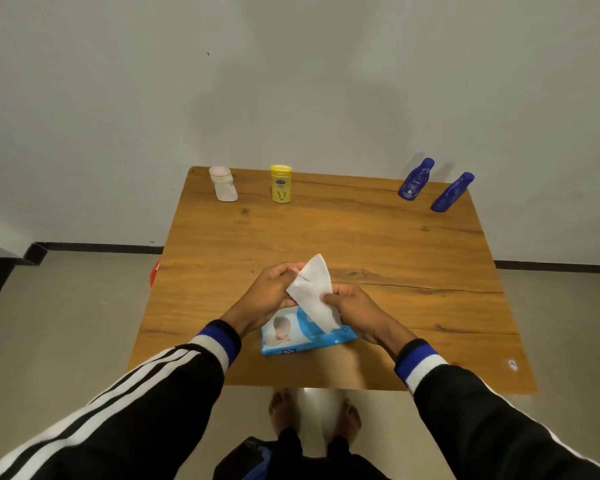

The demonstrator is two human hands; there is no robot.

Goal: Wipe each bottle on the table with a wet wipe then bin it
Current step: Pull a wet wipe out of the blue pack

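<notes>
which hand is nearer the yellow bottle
Left. The left hand is below the yellow bottle, slightly left of it; the right hand is farther toward the near right.

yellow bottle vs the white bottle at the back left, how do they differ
The yellow bottle is bright yellow with a blue label patch; the white bottle is plain white with a pinkish top. The yellow bottle stands closer to the middle of the table; the white bottle stands nearer the left corner. Both stand upright along the far edge, untouched by either hand.
</notes>
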